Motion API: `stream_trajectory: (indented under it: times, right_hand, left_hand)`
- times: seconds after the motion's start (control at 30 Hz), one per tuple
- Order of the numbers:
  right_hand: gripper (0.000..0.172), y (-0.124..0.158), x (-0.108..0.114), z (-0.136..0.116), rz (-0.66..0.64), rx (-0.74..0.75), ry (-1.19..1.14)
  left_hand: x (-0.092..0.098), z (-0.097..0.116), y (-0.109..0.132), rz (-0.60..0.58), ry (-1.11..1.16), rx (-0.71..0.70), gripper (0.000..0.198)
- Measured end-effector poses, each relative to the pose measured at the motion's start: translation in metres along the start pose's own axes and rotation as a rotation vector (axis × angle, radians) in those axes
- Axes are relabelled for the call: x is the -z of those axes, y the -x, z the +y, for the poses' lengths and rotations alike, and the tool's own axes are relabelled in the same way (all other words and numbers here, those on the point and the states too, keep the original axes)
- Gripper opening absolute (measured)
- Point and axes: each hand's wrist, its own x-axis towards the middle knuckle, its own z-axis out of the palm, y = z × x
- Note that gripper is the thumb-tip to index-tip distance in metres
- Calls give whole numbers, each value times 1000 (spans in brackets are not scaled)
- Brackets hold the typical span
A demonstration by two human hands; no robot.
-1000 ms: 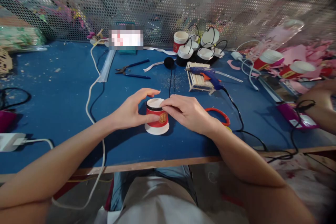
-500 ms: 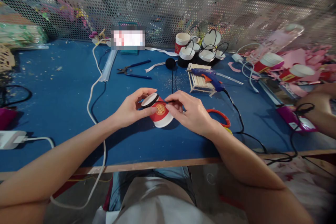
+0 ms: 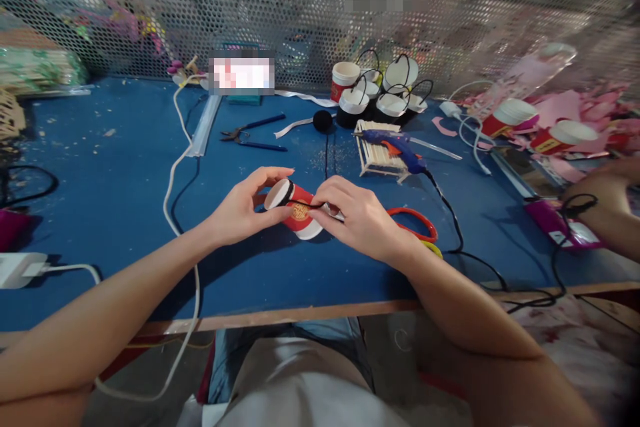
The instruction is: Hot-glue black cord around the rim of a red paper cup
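Note:
A red and white paper cup (image 3: 299, 212) with a gold emblem lies tilted above the blue table, its open mouth toward the left. My left hand (image 3: 249, 208) is closed around it near the mouth, thumb on the front. Black cord (image 3: 299, 203) is wound round the cup by the rim. Its loose length runs across the cup to my right hand (image 3: 353, 217), whose thumb and fingers pinch it against or close to the cup's side. Behind my hands lies a ball of black cord (image 3: 323, 121), with a strand leading down toward them.
Pliers (image 3: 255, 133) lie behind my hands. A blue glue gun (image 3: 395, 149) rests on a small stick rack (image 3: 373, 163). Red-handled scissors (image 3: 420, 221) lie beside my right wrist. Several cups with black cord handles (image 3: 393, 105) stand at the back. Another person's arm (image 3: 607, 203) is at the right.
The cup has turned and moved slightly left, its mouth facing further left. My right fingers have shifted slightly with the cord, which now curves over the emblem.

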Motion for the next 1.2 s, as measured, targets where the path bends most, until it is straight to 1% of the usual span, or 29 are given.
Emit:
stream_trajectory:
  times: [0.07,0.13,0.2,0.27,0.33,0.37,0.4,0.47,0.53,0.57,0.6,0.67,0.77,0.83,0.87,0.97,1.03,1.07,1.1,1.13,1.17,1.2]
  right_hand:
    - [12,0,9,0,-19,-11,-33]
    - [17,-1,23,1,25,-70,-91]
    - [22,-2,42,7,153,-209,-116]
    - [27,-3,61,20,312,-382,-55]
    - [30,-4,78,40,453,-496,113]
    - [27,-4,85,51,475,-544,245]
    - [23,-5,90,64,437,-592,379]
    - [25,-5,93,87,223,-705,549]
    - [22,-4,90,105,-20,-791,602]
    - [20,-3,86,112,-84,-815,610]
    - [19,-2,82,116,-116,-830,613]
    - [21,1,76,122,-99,-843,618]
    - [27,5,71,124,-44,-855,616]
    - [33,8,70,126,22,-886,583]
    - [37,9,71,127,79,-902,556]
    - [43,11,72,126,331,-919,426]
    - [43,9,73,118,464,-869,248]
    - [41,7,74,112,495,-836,134]
    - [38,6,74,103,506,-801,11]
    - [32,4,75,93,491,-775,-92]
    - [22,2,76,82,446,-766,-157]
    - [16,1,76,71,406,-775,-217]
  left_hand:
    - [0,0,0,16,-32,-14,55]
    - [0,-2,0,50,-90,-28,55]
    - [1,-3,1,94,-160,-58,55]
    - [1,-4,1,118,-235,-118,55]
    - [1,-4,2,132,-309,-165,54]
    - [1,-4,2,134,-340,-186,54]
    - [1,-4,2,136,-366,-207,54]
    - [1,-4,2,139,-403,-249,54]
    - [2,-4,1,150,-418,-290,54]
    - [2,-4,1,155,-418,-305,54]
    - [2,-5,1,159,-412,-314,54]
    - [2,-6,0,158,-386,-314,54]
    - [2,-8,-1,155,-349,-289,54]
    - [1,-9,-1,150,-320,-264,54]
    - [1,-10,-1,147,-295,-247,55]
    - [0,-10,-2,131,-186,-181,56]
    - [1,-10,-2,131,-110,-134,57]
    - [2,-9,-3,132,-75,-115,57]
    - [3,-9,-3,129,-42,-100,57]
    - [5,-9,-4,122,-10,-86,56]
    - [6,-9,-4,108,19,-74,56]
    - [7,-9,-5,88,43,-63,56]
